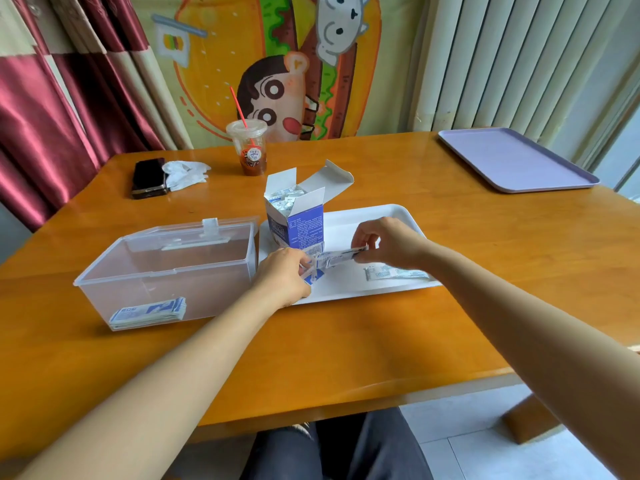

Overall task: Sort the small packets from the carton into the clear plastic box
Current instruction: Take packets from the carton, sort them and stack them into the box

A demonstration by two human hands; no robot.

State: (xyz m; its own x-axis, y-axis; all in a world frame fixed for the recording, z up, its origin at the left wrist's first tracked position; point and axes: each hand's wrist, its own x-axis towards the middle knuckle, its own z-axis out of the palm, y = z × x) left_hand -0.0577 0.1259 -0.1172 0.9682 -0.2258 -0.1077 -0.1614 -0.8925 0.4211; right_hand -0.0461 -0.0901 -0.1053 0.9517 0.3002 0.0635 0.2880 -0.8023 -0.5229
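Both hands pinch one strip of packets (337, 258) taut between them, the left hand (282, 273) at one end and the right hand (384, 240) at the other, probably to straighten it (or tear it apart). At twelve o'clock the carton (294, 220) stands open on the white tray (391, 216). At nine o'clock the clear plastic box (104, 280) sits open on the surface, a stack (149, 311) already inside.

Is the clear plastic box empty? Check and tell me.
No: a stack of packets lies in the near corner of the clear plastic box.
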